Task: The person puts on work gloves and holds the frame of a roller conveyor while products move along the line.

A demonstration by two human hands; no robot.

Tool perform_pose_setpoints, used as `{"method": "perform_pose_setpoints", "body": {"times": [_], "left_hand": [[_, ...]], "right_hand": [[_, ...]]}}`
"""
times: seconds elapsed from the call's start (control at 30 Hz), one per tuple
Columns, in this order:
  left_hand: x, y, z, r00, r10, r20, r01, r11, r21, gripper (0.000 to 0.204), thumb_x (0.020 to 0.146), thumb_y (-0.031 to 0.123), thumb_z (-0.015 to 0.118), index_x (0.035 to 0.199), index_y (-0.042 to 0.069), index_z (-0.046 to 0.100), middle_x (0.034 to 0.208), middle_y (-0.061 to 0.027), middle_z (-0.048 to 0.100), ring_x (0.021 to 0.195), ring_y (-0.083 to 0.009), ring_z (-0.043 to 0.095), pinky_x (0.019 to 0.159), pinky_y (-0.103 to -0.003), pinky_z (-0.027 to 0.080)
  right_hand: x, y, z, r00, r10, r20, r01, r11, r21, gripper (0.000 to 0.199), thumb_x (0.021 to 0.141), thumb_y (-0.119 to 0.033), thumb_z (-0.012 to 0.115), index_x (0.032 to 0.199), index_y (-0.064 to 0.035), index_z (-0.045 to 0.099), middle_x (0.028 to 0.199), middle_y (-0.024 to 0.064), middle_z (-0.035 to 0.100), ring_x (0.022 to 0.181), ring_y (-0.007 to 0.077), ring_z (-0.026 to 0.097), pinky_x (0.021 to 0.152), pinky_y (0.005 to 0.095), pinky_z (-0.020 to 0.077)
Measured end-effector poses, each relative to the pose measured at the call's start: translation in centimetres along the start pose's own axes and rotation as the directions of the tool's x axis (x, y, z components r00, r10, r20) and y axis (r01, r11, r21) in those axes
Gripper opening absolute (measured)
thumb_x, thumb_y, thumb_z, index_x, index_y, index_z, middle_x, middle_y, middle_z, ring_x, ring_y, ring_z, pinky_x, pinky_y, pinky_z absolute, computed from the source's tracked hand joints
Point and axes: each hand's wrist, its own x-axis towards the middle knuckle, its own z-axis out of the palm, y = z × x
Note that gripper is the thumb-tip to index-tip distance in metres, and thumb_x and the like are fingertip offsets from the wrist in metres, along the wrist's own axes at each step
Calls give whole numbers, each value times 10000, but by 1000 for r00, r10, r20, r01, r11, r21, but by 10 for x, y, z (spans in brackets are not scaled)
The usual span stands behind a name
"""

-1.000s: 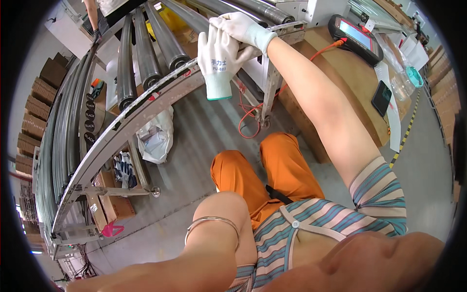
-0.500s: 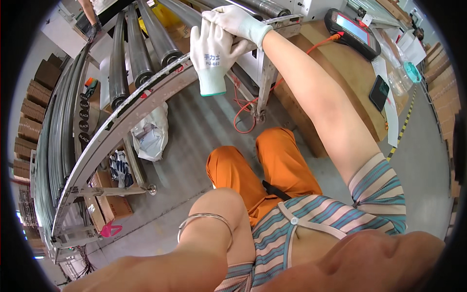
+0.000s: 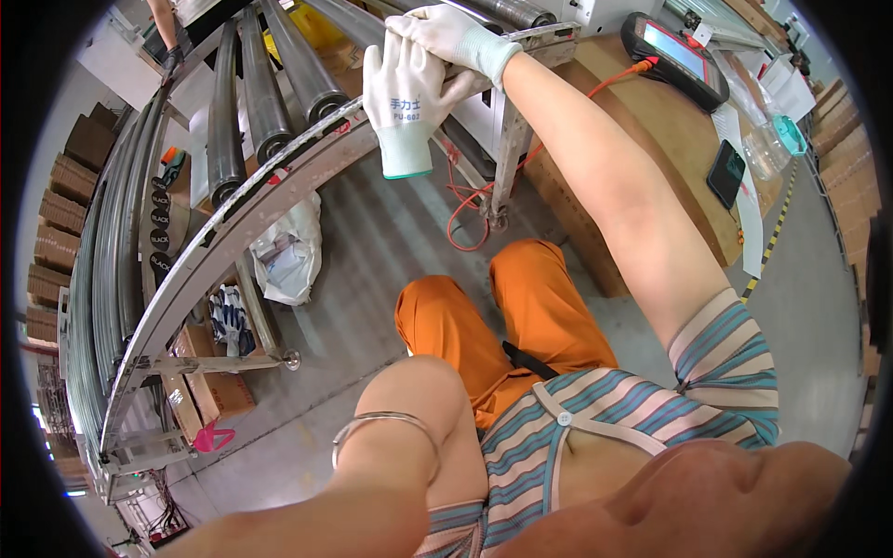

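Note:
My right hand (image 3: 445, 39), in a white work glove with a pale green cuff, is closed on the fingertips of a second white work glove (image 3: 406, 107). That loose glove hangs cuff down in front of the curved conveyor rail (image 3: 270, 191), with printing on its face and a green rim on its cuff. My left forearm (image 3: 372, 484), wearing a silver bangle (image 3: 391, 415), bends toward the lower left edge. The left hand itself lies outside the picture.
Steel rollers (image 3: 263, 93) fill the conveyor behind the rail. To the right, a cardboard-topped surface (image 3: 642, 121) carries a handheld controller (image 3: 674, 60), a phone (image 3: 726, 174) and a clear bottle (image 3: 767, 153). A white plastic bag (image 3: 286, 251) hangs below the rail. Another person's gloved hand (image 3: 172, 60) is at far left.
My right hand and the loose glove have stayed almost in place, shifting up very slightly. The left forearm has moved a little near the lower edge.

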Motion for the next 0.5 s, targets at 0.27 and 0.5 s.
{"method": "perform_pose_setpoints", "body": {"times": [0.27,0.5], "left_hand": [[-1,-5,4,987,140,83,-127,982,-138,361,808,269,502,1016,-11,598,1011,-85,562,720,-170,470,728,-285,403],[2,10,-16,951,278,-137,-189,870,455,267,791,208,461,940,5,552,966,-175,543,979,-254,478,753,-375,341]], "right_hand": [[9,-3,3,1000,9,-11,-9,1000,24,426,842,-392,555,1015,-9,620,938,112,649,857,181,609,780,296,467],[6,7,12,999,38,34,-41,994,104,368,854,-379,549,960,-37,633,897,66,649,830,146,600,764,284,465]]}}
